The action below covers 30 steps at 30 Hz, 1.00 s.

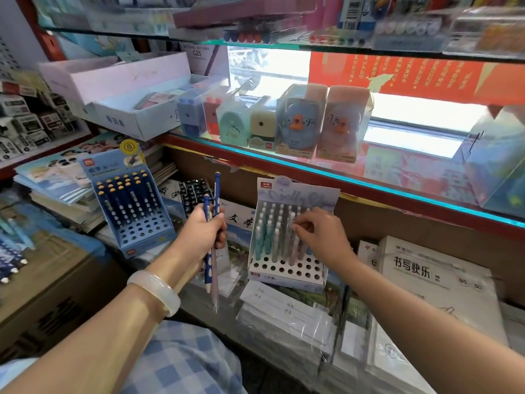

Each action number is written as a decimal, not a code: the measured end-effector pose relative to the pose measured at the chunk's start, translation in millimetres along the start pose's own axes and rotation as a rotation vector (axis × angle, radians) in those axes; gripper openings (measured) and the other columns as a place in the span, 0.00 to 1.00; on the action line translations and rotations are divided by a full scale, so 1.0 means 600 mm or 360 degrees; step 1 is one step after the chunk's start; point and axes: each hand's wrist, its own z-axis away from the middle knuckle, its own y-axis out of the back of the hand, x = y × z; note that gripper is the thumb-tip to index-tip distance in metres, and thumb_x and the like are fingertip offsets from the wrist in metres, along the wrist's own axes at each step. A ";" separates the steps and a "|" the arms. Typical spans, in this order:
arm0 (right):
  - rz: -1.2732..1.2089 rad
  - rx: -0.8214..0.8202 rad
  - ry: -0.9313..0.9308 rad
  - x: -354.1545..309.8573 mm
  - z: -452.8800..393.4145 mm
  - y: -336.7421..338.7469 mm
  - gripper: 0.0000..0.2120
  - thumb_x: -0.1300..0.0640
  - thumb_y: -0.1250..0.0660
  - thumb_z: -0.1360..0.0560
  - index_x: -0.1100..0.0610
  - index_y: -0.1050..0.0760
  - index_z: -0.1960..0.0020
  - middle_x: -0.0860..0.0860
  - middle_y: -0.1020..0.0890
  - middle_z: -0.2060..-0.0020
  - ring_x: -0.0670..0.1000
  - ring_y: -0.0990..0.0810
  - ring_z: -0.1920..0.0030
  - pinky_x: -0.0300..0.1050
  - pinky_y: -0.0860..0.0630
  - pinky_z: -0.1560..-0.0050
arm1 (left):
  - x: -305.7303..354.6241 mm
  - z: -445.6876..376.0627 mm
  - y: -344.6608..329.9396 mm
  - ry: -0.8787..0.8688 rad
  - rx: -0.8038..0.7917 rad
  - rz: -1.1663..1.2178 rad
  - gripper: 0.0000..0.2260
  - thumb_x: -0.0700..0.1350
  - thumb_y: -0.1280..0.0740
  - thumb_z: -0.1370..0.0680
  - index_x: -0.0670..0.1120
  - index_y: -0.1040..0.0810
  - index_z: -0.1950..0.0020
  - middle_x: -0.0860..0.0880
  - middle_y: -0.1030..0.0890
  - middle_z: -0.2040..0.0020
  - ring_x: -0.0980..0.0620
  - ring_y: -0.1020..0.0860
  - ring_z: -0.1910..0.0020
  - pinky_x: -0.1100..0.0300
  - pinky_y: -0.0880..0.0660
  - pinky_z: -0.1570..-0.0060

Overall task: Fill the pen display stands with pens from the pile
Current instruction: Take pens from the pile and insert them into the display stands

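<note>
Centrally, left hand (pixel 203 231) curled round a small bunch of pens (pixel 211 237): two dark blue pens with white dots and one pale lilac pen, upright, tips hanging below the fist, caps rising above it. White bangle (pixel 154 291) on that wrist. Right hand (pixel 321 233) over the white cardboard pen stand with pastel pens (pixel 287 243), fingertips (pixel 298 227) pinched at the top of a pale pen (pixel 292 223) standing in the stand's back rows; front rows of round holes showing bare. Further left of the left hand, beyond its knuckles, blue cardboard pen stand (pixel 136 206) holding dark blue dotted pens with orange caps in its back rows, lower holes unfilled. Between the two stands, a black clump of pens (pixel 196 191) behind the raised caps. Under the white stand, wrapped stacks of exercise books (pixel 284 311). At the far left edge, more blue pens (pixel 11 257) lying on a brown box, blurred. Above, glass shelf edge (pixel 341 177) carrying boxed pencil sharpeners (pixel 298 120).
</note>
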 end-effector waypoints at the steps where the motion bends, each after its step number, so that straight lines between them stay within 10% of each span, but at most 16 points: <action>1: 0.0030 -0.0030 0.0004 0.002 0.002 -0.004 0.07 0.57 0.33 0.24 0.57 0.19 0.51 0.48 0.23 0.58 0.48 0.25 0.56 0.43 0.27 0.53 | -0.001 -0.001 0.001 0.0003 0.0004 -0.0007 0.08 0.35 0.45 0.19 0.46 0.31 0.54 0.48 0.30 0.67 0.54 0.32 0.73 0.66 0.34 0.79; 30: 0.0384 -0.0217 0.0122 -0.021 0.006 -0.013 0.02 0.55 0.39 0.22 0.52 0.31 0.52 0.47 0.25 0.52 0.46 0.32 0.53 0.40 0.32 0.55 | 0.001 0.006 0.003 0.0027 -0.0065 0.0054 0.07 0.36 0.45 0.19 0.45 0.29 0.51 0.47 0.28 0.66 0.53 0.29 0.71 0.62 0.30 0.72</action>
